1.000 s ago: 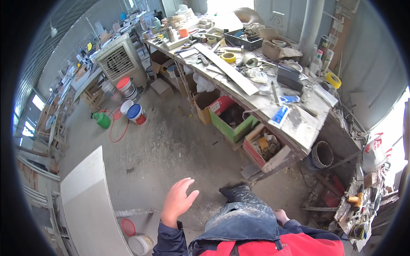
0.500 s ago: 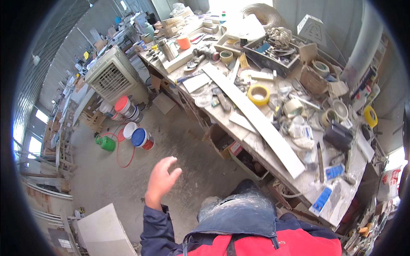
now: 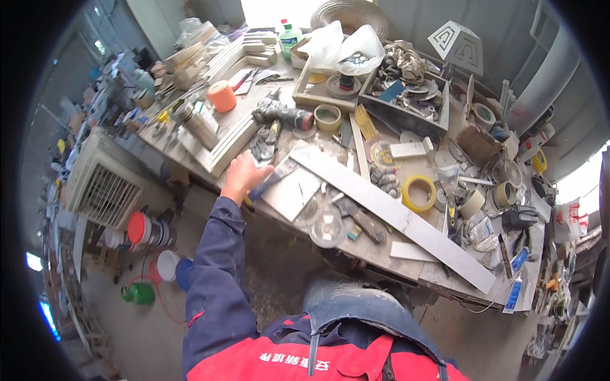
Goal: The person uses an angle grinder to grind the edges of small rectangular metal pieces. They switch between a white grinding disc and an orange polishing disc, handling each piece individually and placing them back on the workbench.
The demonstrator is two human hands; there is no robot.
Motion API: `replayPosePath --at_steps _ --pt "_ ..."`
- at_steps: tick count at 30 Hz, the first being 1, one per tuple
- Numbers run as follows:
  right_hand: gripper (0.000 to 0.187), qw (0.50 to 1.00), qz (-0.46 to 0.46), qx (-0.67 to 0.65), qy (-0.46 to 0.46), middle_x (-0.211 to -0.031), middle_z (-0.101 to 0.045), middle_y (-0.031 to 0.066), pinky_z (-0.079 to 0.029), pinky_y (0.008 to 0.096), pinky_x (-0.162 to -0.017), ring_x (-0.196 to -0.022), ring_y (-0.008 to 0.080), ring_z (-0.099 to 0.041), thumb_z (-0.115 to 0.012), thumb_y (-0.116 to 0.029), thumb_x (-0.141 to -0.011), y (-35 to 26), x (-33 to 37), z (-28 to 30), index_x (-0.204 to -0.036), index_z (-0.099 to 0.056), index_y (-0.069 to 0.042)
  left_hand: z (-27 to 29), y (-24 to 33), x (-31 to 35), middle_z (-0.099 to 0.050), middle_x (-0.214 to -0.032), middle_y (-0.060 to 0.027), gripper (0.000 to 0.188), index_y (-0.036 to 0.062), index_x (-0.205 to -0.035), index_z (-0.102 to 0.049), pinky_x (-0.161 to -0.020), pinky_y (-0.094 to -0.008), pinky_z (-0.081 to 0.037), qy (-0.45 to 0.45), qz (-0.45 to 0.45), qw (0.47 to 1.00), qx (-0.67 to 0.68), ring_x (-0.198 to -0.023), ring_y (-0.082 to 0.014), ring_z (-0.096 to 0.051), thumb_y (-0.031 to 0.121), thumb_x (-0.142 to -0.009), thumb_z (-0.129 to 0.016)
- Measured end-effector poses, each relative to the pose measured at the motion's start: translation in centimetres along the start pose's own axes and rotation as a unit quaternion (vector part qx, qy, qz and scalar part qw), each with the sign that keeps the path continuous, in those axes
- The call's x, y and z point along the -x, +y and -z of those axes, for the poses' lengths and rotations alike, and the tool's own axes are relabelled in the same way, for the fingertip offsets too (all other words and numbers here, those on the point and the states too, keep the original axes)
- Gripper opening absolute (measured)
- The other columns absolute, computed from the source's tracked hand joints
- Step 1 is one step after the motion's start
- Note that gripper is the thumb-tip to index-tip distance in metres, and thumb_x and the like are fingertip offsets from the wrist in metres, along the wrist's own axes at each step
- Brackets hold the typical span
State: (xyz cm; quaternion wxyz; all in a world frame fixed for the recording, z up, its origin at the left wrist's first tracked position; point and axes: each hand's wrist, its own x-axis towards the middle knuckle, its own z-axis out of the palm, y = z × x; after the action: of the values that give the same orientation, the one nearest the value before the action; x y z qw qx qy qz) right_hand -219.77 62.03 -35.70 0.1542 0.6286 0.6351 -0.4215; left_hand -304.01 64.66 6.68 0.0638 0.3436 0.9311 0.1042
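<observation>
Blue tool lies at the near left edge of the cluttered, dusty bench, partly over a white panel and beside one end of a long white strip. The bench stands against a grey wall, with an air cooler and lidded buckets on the floor to its left. The left hand is part-open beside the tool, thumb spread from loosely bent fingers; contact cannot be determined, and the right hand is out of view, its finger state indeterminable.
</observation>
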Motion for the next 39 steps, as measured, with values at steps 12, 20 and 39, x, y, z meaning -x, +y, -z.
replayPosePath --at_steps 12,20,39 --pt "0.038 0.991 -0.058 -0.118 -0.015 -0.103 -0.074 0.0280 -0.056 0.0516 -0.083 -0.100 0.0440 -0.072 -0.068 -0.037 -0.091 -14.5 12.2 -7.4 -0.097 -0.079 -0.002 3.7 -6.2 4.2 -0.060 -0.143 -0.0220 0.098 -0.0019 -0.157 -0.040 -0.113 -0.0459 -0.046 0.035 -0.207 0.973 0.093 -0.131 -0.0400 -0.057 0.019 -0.074 -0.087" --pt "0.038 0.989 -0.034 -0.141 -0.004 -0.103 -0.074 0.0283 -0.056 0.0516 -0.084 -0.100 0.0438 -0.072 -0.069 -0.038 -0.090 -7.2 18.3 -13.2 -0.099 -0.079 -0.002 6.0 3.8 18.6 -0.056 -0.152 -0.0205 0.102 0.0030 -0.161 -0.039 -0.118 -0.0422 -0.043 0.008 -0.331 0.886 0.324 -0.141 -0.0356 -0.055 0.011 -0.073 -0.089" --pt "0.040 0.521 -0.201 -0.731 0.393 -0.098 -0.073 0.0062 -0.055 0.0298 -0.061 -0.075 0.0136 -0.069 -0.075 -0.021 -0.095 20.6 44.8 -14.2 -0.131 -0.069 -0.003 -18.6 45.5 73.6 -0.057 -0.142 -0.0080 0.091 0.0063 -0.159 -0.043 -0.102 -0.0367 -0.053 -0.707 -0.500 0.434 0.250 -0.118 -0.0200 -0.063 0.018 -0.084 -0.092"
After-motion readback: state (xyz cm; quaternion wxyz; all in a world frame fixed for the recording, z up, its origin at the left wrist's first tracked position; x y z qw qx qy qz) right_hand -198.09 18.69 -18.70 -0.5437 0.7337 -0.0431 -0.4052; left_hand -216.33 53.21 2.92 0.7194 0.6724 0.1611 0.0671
